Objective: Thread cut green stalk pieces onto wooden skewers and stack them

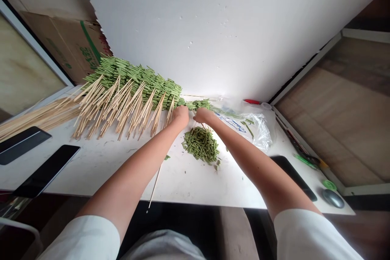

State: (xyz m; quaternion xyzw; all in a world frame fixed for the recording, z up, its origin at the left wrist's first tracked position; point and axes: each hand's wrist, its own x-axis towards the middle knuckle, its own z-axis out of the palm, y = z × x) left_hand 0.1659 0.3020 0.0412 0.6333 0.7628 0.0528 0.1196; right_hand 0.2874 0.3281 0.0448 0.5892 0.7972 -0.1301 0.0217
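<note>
My left hand (181,115) is closed at the right end of a long row of skewered green bean pieces (137,79), and its fingers hide what is in it. Close beside it, my right hand (204,115) is also closed, fingers bent down, and its grip is hidden too. A smaller group of bean pieces (198,104) lies just behind both hands. Thin wooden sticks (207,126) show beneath my right hand. In front of it sits a loose pile of short cut green beans (201,145). Bare ends of bamboo skewers (131,107) fan out toward me from the row.
Loose bamboo skewers (39,115) and two dark phones (47,170) lie at left. One skewer (155,187) juts over the table's front edge. At right are a clear plastic bag (258,130), a black flat device (294,176) and a mouse-like object (333,198). A white panel (213,28) stands behind.
</note>
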